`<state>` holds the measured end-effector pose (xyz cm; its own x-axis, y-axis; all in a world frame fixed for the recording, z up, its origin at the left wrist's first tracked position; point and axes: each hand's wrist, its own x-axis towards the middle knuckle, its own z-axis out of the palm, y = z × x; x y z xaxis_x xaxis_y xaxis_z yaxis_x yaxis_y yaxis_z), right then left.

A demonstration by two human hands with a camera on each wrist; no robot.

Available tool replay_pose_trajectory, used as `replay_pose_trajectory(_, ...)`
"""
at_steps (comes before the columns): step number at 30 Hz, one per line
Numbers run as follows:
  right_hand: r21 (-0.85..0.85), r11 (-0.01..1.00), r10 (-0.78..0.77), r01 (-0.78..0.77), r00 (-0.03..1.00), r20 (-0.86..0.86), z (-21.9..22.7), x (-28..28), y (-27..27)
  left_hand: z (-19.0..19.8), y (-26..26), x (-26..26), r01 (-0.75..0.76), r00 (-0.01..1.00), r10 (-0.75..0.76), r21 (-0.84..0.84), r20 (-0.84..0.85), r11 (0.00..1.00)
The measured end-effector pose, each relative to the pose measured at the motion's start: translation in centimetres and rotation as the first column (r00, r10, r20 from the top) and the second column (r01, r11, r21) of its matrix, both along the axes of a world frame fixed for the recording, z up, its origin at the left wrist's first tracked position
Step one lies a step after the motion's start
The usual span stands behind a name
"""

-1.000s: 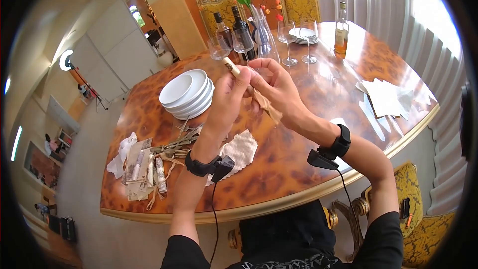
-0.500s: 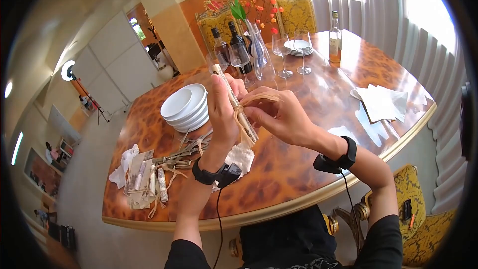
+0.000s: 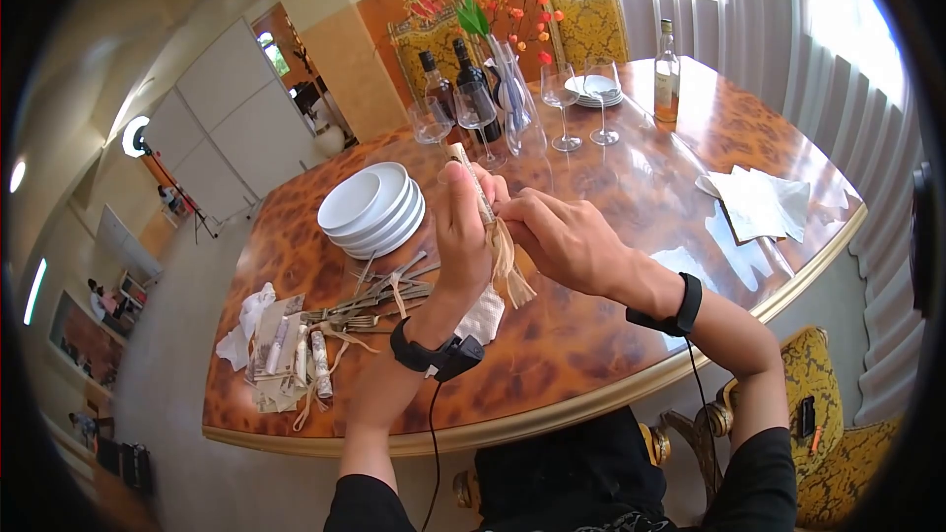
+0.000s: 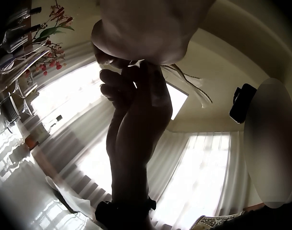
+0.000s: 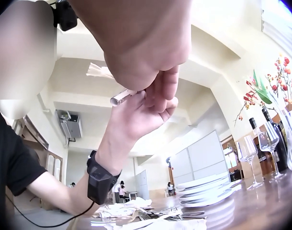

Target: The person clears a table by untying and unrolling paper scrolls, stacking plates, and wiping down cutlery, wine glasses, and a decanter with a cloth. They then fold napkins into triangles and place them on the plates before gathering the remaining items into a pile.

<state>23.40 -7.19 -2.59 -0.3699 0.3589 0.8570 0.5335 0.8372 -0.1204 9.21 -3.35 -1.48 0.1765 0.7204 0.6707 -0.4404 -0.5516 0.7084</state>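
Observation:
In the head view my left hand [image 3: 461, 232] grips a thin printed paper roll [image 3: 483, 199], holding it tilted above the table. A tan ribbon [image 3: 506, 266] hangs in loose strands from its lower part. My right hand [image 3: 567, 241] has its fingers curled in at the roll, pinching the ribbon; the fingertips are mostly hidden. The right wrist view shows the hollow end of the roll [image 5: 120, 98] sticking out by the left thumb, with a pale ribbon end [image 5: 99, 71] fanning out above it.
Similar rolls [image 3: 320, 365] lie on printed sheets at the left, beside forks [image 3: 370, 300] and a textured napkin [image 3: 483, 317]. Behind them stands a plate stack [image 3: 367, 212]. Wine glasses [image 3: 476, 110], bottles and a vase stand at the back; white napkins [image 3: 754, 202] lie right.
The roll has been turned to show its printed side, then tilted with the ribbon hanging down. My right hand has moved down and in against the roll, after drawing a ribbon strand out sideways.

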Motion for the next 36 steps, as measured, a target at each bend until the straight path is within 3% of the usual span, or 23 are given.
replay_pose_trajectory(2, -0.008, 0.999, -0.036, 0.036, 0.999, 0.004, -0.1, -0.3, 0.1, -0.2, 0.2, -0.2, 0.063, 0.998, -0.059, -0.168, 0.029, 0.984)
replay_pose_trajectory(3, -0.057, 0.996, -0.064, 0.063, 0.998, -0.024, -0.2, -0.5, 0.2, -0.3, 0.4, -0.5, 0.062, 0.998, -0.058, -0.169, 0.03, 0.984)
replay_pose_trajectory(5, -0.106, 0.991, -0.091, 0.085, 0.995, -0.051, -0.5, -0.9, 0.7, -0.5, 0.5, -1.0, 0.29, 0.954, -0.261, -0.223, 0.15, 0.931)
replay_pose_trajectory(9, -0.176, 0.984, -0.02, -0.018, 0.977, -0.214, -1.4, -1.3, 1.8, -0.8, 0.8, -1.9, 0.32, 0.942, -0.268, -0.308, 0.2, 0.896)
replay_pose_trajectory(11, -0.22, 0.973, 0.007, -0.068, 0.964, -0.267, -1.3, -0.9, 1.9, -1.0, 1.4, -3.1, -0.011, 0.98, -0.056, -0.329, -0.193, 0.944)
replay_pose_trajectory(12, -0.18, 0.978, -0.129, 0.106, 0.984, -0.122, -0.9, -0.3, 1.8, -1.1, 1.5, -3.3, -0.009, 0.98, -0.058, -0.332, -0.191, 0.943)
replay_pose_trajectory(13, -0.116, 0.956, -0.268, 0.268, 0.963, 0.02, -0.7, 0.3, 1.7, -1.0, 1.5, -3.4, -0.345, 0.874, 0.343, 0.059, -0.343, 0.937)
replay_pose_trajectory(14, -0.122, 0.956, -0.267, 0.267, 0.964, 0.022, -0.6, 0.7, 1.7, -0.9, 1.3, -3.6, -0.552, 0.628, 0.711, 0.463, -0.316, 0.693)
replay_pose_trajectory(15, -0.062, 0.956, -0.28, 0.287, 0.954, 0.108, -0.6, 1.0, 1.7, -0.2, 0.9, -4.0, -0.425, 0.625, 0.689, 0.58, -0.367, 0.694)
replay_pose_trajectory(16, 0.002, 0.954, -0.295, 0.3, 0.936, 0.192, -0.3, 1.1, 1.6, -0.2, 0.9, -4.1, -0.428, 0.622, 0.69, 0.578, -0.37, 0.695)
replay_pose_trajectory(18, 0.074, 0.947, -0.322, 0.313, 0.913, 0.25, 0.1, 1.2, 1.4, -0.6, 0.7, -4.4, -0.202, 0.615, 0.581, 0.605, -0.534, 0.77)
replay_pose_trajectory(19, 0.127, 0.939, -0.342, 0.32, 0.904, 0.256, 0.1, 1.3, 1.4, -0.3, 0.5, -4.4, -0.187, 0.581, 0.636, 0.676, -0.509, 0.712)
replay_pose_trajectory(23, 0.177, 0.921, -0.386, 0.348, 0.876, 0.287, 0.3, 1.9, 0.7, -0.7, 0.1, -4.0, -0.163, 0.583, 0.64, 0.7, -0.5, 0.695)
replay_pose_trajectory(26, 0.218, 0.924, -0.372, 0.315, 0.875, 0.311, 0.0, 2.5, 0.6, -1.0, -0.6, -3.3, -0.191, 0.66, 0.572, 0.627, -0.488, 0.755)
replay_pose_trajectory(36, 0.218, 0.92, -0.388, 0.326, 0.839, 0.383, -0.2, 3.1, 0.1, -2.0, -1.1, -2.2, -0.226, 0.592, 0.72, 0.782, -0.364, 0.581)
